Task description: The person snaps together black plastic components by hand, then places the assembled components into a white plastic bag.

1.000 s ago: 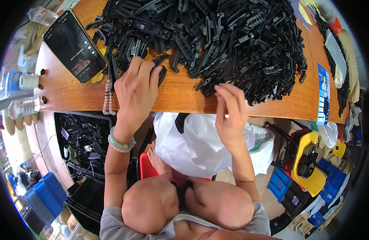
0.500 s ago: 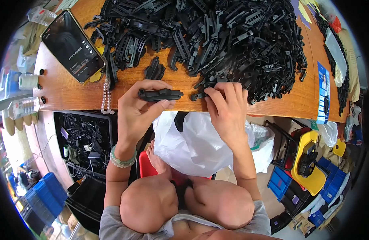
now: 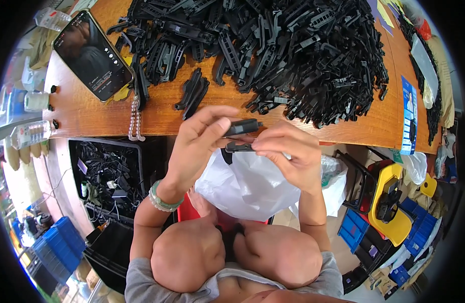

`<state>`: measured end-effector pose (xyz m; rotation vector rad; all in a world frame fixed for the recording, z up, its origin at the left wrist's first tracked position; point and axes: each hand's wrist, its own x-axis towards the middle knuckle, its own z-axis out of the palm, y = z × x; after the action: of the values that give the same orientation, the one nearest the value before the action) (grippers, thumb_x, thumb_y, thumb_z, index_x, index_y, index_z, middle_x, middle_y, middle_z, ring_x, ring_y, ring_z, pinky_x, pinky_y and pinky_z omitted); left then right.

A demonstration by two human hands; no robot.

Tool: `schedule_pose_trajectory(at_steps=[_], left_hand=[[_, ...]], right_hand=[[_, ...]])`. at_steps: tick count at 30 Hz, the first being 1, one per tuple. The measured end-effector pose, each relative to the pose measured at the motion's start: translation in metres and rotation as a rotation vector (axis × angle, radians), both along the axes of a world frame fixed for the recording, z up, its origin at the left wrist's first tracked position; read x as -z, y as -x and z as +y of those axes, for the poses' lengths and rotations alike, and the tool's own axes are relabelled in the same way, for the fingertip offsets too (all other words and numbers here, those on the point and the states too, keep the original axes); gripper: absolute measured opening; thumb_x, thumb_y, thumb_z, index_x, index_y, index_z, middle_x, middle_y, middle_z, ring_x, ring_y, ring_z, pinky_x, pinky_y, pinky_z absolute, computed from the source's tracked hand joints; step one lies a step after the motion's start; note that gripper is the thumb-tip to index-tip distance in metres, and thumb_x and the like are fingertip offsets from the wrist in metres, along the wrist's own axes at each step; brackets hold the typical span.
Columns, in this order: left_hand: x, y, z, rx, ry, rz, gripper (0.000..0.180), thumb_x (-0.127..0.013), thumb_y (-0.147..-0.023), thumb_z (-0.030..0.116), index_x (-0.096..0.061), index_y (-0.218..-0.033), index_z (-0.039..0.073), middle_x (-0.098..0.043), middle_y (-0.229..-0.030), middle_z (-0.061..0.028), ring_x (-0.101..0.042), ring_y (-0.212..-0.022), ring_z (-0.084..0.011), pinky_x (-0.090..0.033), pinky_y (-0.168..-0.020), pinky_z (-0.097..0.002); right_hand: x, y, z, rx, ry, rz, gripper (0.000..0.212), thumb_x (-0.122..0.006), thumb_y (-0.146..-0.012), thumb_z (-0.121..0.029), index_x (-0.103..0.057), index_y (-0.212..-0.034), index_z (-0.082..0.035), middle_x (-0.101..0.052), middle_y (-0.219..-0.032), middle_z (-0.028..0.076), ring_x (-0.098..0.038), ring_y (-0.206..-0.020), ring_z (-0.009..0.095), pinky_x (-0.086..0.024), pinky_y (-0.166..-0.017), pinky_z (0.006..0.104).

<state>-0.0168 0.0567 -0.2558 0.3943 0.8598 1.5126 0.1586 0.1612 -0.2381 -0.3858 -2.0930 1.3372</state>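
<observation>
My left hand (image 3: 194,144) pinches a long black plastic part (image 3: 244,127) between thumb and fingers, near the table's front edge. Close beside it, my right hand (image 3: 288,154) grips a smaller, thin black plastic piece (image 3: 239,147) by one end. The two pieces are a short gap apart, the smaller one a little nearer me. A couple of similar long black parts (image 3: 193,92) lie on the wood just beyond my left hand. Beyond both hands spreads a big heap of black plastic parts (image 3: 252,45), with long ones at left and small ones at right.
A phone (image 3: 93,58) with a beaded strap (image 3: 135,118) lies at the left of the wooden table (image 3: 91,121). A white plastic bag (image 3: 242,182) hangs below the table edge over my lap. A black bin of parts (image 3: 108,177) stands left, a yellow chair (image 3: 394,217) right.
My right hand has lifted a small black piece off the table and come toward my left hand. The left hand has shifted right and turned its part. The phone's picture differs.
</observation>
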Motion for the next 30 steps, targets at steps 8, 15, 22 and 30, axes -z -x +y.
schedule_pose_trajectory(at_steps=[8, 15, 22, 30], left_hand=[[-0.018, -0.001, -0.004, 0.275, 0.152, 0.507, 0.038, -0.061, -0.088, 0.006, -0.054, -0.124, -0.004, -0.069, -0.101, -0.0104, -0.062, -0.078, -0.0125, -0.050, -0.072, -0.0279], [-0.020, -0.015, -0.010, 0.116, -0.095, 1.089, 0.036, -0.069, -0.082, 0.011, -0.057, -0.114, -0.002, -0.064, -0.088, -0.0182, -0.063, -0.069, -0.0296, -0.049, -0.063, -0.0334], [-0.022, -0.014, -0.010, 0.168, -0.230, 1.221, 0.032, -0.068, -0.080, 0.007, -0.058, -0.110, -0.001, -0.065, -0.086, -0.0152, -0.063, -0.070, -0.0306, -0.050, -0.062, -0.0350], [-0.013, -0.015, -0.010, 0.121, -0.284, 1.218, 0.032, -0.069, -0.079, 0.008, -0.059, -0.108, -0.001, -0.066, -0.087, -0.0160, -0.064, -0.071, -0.0306, -0.050, -0.062, -0.0347]], right_hand=[[0.003, 0.000, -0.006, 0.157, -0.324, 0.011, 0.021, -0.072, -0.065, 0.008, -0.068, -0.085, 0.003, -0.064, -0.082, 0.012, -0.062, -0.073, 0.025, -0.049, -0.063, 0.0322], [0.004, -0.005, -0.012, 0.172, -0.293, 0.035, 0.028, -0.073, -0.062, 0.005, -0.067, -0.089, 0.003, -0.064, -0.086, 0.014, -0.061, -0.075, 0.027, -0.049, -0.062, 0.0330], [0.006, -0.008, -0.014, 0.148, -0.122, -0.066, 0.036, -0.079, -0.065, -0.009, -0.064, -0.096, 0.004, -0.065, -0.088, 0.015, -0.062, -0.075, 0.025, -0.049, -0.064, 0.0311], [0.009, -0.007, -0.015, 0.184, -0.143, -0.035, 0.031, -0.078, -0.064, -0.006, -0.065, -0.090, 0.004, -0.066, -0.080, 0.013, -0.062, -0.070, 0.024, -0.048, -0.062, 0.0305]])
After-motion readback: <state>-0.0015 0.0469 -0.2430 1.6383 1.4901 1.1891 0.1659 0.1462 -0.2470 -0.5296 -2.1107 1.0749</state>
